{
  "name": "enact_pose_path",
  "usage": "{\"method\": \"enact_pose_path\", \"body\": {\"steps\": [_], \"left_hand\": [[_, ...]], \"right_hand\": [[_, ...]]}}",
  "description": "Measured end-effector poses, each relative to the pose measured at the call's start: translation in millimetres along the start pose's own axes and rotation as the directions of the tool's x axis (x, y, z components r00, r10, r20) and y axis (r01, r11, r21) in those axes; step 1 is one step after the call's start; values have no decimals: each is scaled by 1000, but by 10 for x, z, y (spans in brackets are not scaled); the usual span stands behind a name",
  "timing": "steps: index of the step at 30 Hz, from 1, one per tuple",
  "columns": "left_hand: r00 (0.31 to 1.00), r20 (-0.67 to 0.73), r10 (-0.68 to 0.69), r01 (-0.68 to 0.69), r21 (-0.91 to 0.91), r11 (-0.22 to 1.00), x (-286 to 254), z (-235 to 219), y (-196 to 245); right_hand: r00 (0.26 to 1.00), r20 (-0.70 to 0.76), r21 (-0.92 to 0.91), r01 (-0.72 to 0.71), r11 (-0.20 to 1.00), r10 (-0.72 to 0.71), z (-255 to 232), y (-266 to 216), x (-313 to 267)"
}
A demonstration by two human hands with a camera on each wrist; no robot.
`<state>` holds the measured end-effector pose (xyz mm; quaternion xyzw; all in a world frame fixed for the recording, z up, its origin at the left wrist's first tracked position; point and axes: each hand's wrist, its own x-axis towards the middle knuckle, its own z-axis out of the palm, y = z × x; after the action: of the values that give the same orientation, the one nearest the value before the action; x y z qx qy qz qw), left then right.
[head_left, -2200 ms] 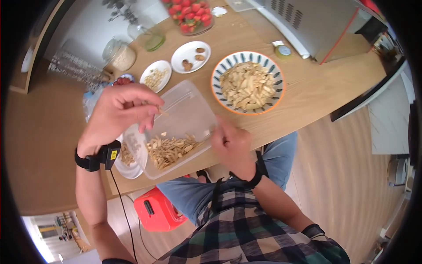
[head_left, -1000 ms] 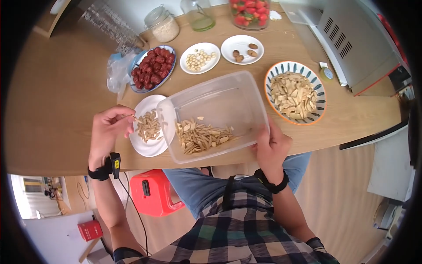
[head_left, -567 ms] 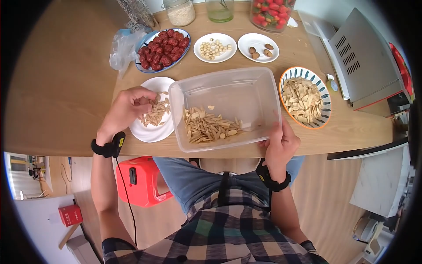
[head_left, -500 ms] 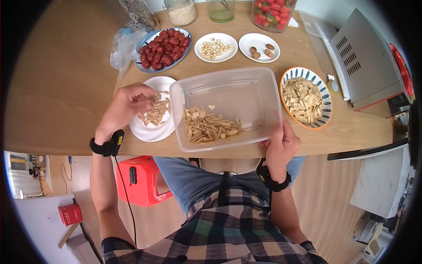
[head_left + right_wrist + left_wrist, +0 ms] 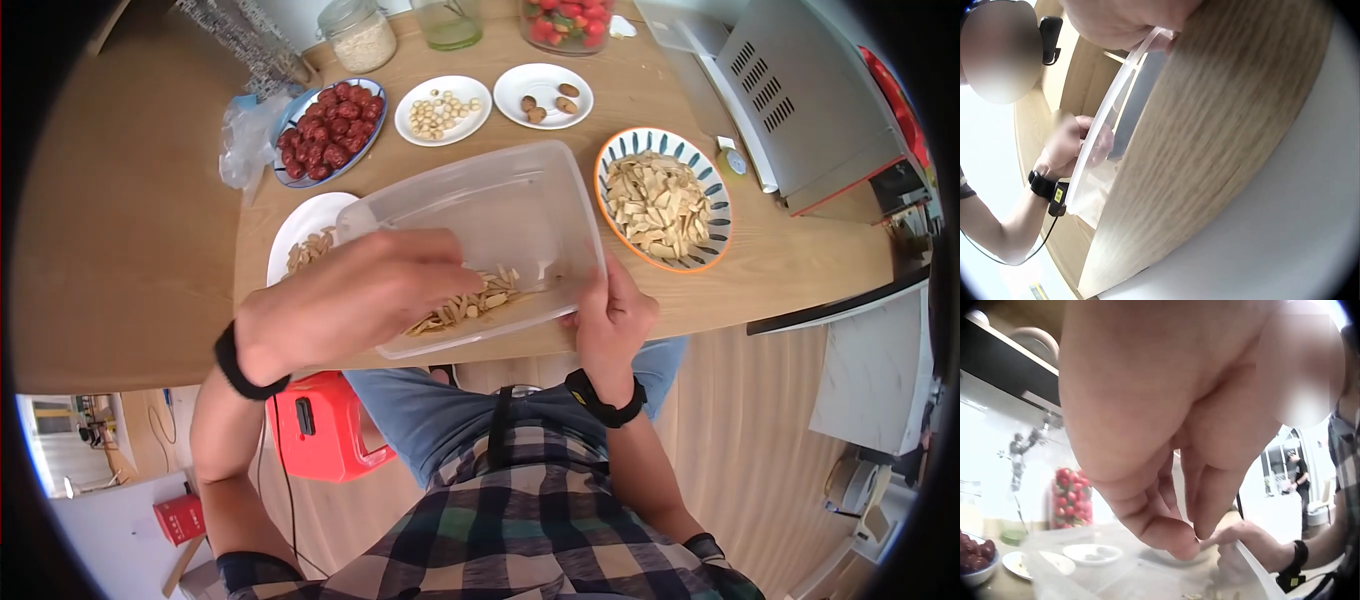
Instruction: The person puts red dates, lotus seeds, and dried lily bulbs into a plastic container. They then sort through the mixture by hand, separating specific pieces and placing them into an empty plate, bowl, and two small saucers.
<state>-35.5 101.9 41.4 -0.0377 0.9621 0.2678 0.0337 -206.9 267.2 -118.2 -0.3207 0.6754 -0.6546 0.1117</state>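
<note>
One clear plastic container (image 5: 510, 195) sits at the near edge of the table (image 5: 790, 250), opening upward, its long axis left to right, the right end slanting away from the person. The right hand (image 5: 612, 318) grasps its right rim. The left hand (image 5: 350, 295) reaches over it, fingertips bunched; whether they pinch anything cannot be told. Four brown nuts (image 5: 566, 104) lie on one white plate (image 5: 550, 80).
</note>
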Motion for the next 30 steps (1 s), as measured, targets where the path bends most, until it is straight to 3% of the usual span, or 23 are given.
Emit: {"method": "enact_pose_path", "body": {"steps": [6, 9, 13, 18, 21, 30], "left_hand": [[953, 231, 194, -228, 127, 965, 425, 375, -174], [951, 276, 140, -193, 174, 966, 502, 395, -149], [947, 267, 176, -223, 158, 962, 549, 399, -162], [954, 300, 21, -60, 122, 991, 544, 291, -185], [974, 225, 8, -42, 144, 989, 512, 294, -197], [966, 233, -111, 78, 146, 986, 483, 76, -135]], "right_hand": [[995, -23, -100, 96, 990, -99, -10, 114, 3], [992, -19, -63, 120, 991, -122, -2, 101, 7], [990, -14, -67, 142, 988, -143, -1, 75, 16], [985, -23, -53, 168, 984, -169, -14, 29, 34], [984, -18, -44, 178, 983, -179, -13, 16, 36], [983, -17, -45, 183, 982, -184, -20, -22, 45]]}}
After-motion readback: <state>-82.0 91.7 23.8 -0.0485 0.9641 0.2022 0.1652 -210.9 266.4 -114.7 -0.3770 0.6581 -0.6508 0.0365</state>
